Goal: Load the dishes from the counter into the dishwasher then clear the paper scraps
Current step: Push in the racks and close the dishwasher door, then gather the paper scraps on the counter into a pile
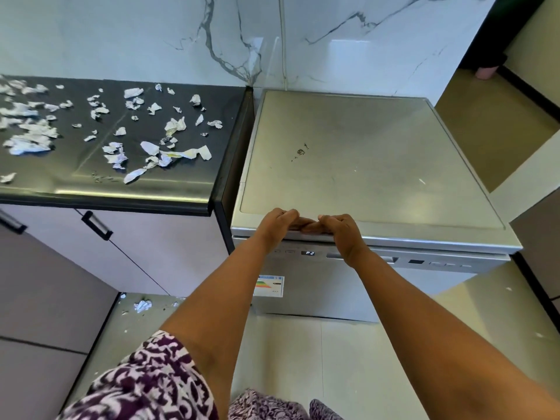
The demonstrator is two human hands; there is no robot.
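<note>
While the dishwasher (pixel 363 165) stands with its door shut just beside the right edge of the dark tabletop (pixel 188 189), both of the person's hands sit on the front lip of its flat grey top. The left hand (pixel 277 224) and the right hand (pixel 341 236) lie side by side near the left end of that lip. Their fingers (pixel 309 227) are bent over the edge and held together, and the fingertips of the two hands meet in the middle. How far they reach under the lip cannot be told.

Below the hands, the control strip carries a small display (pixel 309 253) reading P2. Lower on the door there is a coloured label (pixel 271 285). A small brown stain (pixel 300 152) marks the middle of the dishwasher top.

The paper scraps (pixel 178 124) lie scattered over the tabletop, thickest toward its left edge and thinning toward the right edge, with several longer torn strips nearer the front edge. A few more scraps (pixel 142 306) lie on the floor (pixel 303 353) at the foot of the cabinet (pixel 157 256) under the tabletop. A patterned purple and white sleeve (pixel 145 380) shows at the bottom of the view.
</note>
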